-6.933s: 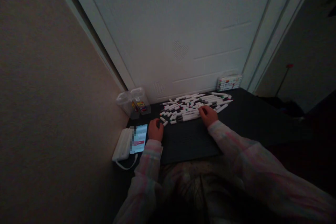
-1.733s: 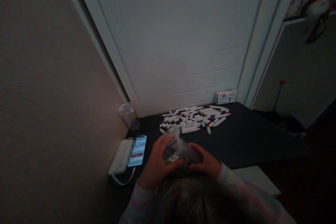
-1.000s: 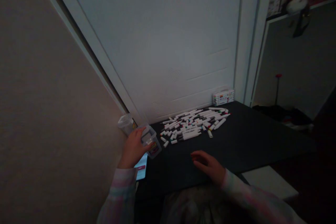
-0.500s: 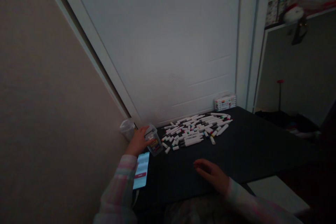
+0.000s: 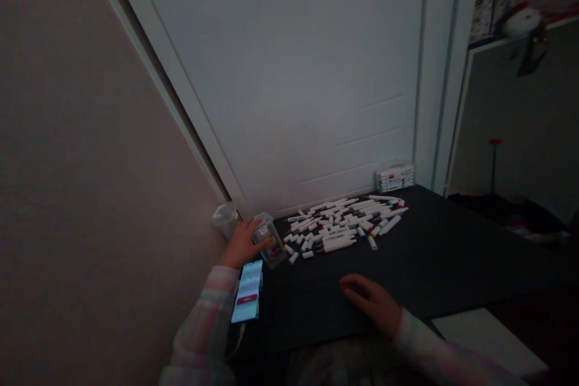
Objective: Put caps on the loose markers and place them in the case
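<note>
My left hand (image 5: 242, 244) is closed on the near side of a clear plastic container (image 5: 270, 246) with a coloured label, thumb and fingers against its edge. The container stands upright at the left end of the black table. My right hand (image 5: 368, 300) hovers low over the table's front part, loosely curled, thumb and fingers apart, with nothing seen in it. Just right of the container lies a spread of white markers (image 5: 337, 241) and loose marker caps (image 5: 307, 254) with coloured ends. Some markers are uncapped.
Another clear container (image 5: 224, 217) stands against the wall behind my left hand. A lit phone (image 5: 248, 292) with a cable lies near my left wrist. A pack of markers (image 5: 394, 177) is at the back by the white door (image 5: 289, 72). White paper (image 5: 488, 338) lies front right.
The whole view has shifted slightly, moving everything a little to the right. Both hands keep about the same pose, the left one still at the container.
</note>
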Demonstrator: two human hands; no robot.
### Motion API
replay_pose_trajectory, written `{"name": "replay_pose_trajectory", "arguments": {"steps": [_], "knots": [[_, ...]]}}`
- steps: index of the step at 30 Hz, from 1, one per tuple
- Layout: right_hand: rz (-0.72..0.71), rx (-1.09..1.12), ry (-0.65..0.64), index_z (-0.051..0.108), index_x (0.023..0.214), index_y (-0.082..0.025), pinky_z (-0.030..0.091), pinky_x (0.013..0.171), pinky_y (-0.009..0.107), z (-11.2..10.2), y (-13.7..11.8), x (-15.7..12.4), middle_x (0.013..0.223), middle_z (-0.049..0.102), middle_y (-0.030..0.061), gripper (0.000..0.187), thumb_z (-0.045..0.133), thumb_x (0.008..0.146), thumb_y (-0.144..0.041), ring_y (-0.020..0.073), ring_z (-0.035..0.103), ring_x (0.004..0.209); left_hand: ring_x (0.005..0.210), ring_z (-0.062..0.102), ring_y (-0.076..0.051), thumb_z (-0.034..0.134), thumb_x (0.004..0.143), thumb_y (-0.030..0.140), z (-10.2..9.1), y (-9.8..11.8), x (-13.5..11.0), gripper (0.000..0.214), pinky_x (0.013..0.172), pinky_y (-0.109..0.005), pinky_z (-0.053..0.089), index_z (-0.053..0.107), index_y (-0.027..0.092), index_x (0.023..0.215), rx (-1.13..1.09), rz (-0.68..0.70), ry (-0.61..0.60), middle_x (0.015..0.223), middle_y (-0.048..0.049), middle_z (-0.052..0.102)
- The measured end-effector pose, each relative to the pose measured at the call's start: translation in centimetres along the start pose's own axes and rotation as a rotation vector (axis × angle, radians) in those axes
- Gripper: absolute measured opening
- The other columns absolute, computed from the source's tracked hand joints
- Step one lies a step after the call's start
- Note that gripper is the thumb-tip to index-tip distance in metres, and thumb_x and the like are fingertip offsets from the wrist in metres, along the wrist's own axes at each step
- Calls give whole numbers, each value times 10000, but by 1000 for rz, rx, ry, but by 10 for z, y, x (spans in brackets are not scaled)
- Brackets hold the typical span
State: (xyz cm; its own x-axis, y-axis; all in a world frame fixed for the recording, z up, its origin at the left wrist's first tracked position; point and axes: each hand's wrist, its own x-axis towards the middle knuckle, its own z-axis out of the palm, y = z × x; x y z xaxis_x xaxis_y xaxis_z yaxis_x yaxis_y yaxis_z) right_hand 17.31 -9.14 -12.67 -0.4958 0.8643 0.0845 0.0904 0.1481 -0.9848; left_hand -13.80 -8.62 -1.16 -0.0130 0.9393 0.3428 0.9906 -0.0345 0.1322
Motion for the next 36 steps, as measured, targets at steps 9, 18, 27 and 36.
{"name": "replay_pose_trajectory", "arguments": {"steps": [9, 18, 27, 36], "knots": [[1, -7, 17, 633, 887, -159, 460, 800, 363, 0, 2, -2, 882, 650, 89, 423, 556, 695, -528, 235, 595, 860, 1219, 390, -302, 589, 717, 397, 4, 1, -4, 511, 994, -493, 322, 516, 189, 1179, 48, 31, -1, 1295, -140, 454], [25, 5, 9, 625, 868, -151, 457, 814, 365, -1, 1, -2, 892, 645, 100, 438, 564, 674, -538, 237, 594, 869, 1210, 394, -309, 599, 722, 368, 1, 6, -8, 502, 994, -483, 327, 515, 160, 1172, 98, 45, -8, 1292, -156, 447], [28, 3, -13, 619, 890, -157, 449, 822, 372, -3, 3, -1, 913, 644, 97, 427, 553, 700, -534, 236, 587, 883, 1197, 404, -310, 587, 729, 387, -2, 8, -8, 520, 993, -468, 330, 510, 135, 1178, 117, 72, -3, 1284, -177, 448], [19, 14, -25, 609, 912, -151, 443, 793, 361, -1, 4, -2, 888, 640, 89, 366, 529, 737, -463, 225, 582, 855, 1176, 428, -303, 587, 725, 380, -4, 6, -8, 507, 968, -484, 356, 507, 172, 1180, 128, 88, 43, 1266, -147, 476]]}}
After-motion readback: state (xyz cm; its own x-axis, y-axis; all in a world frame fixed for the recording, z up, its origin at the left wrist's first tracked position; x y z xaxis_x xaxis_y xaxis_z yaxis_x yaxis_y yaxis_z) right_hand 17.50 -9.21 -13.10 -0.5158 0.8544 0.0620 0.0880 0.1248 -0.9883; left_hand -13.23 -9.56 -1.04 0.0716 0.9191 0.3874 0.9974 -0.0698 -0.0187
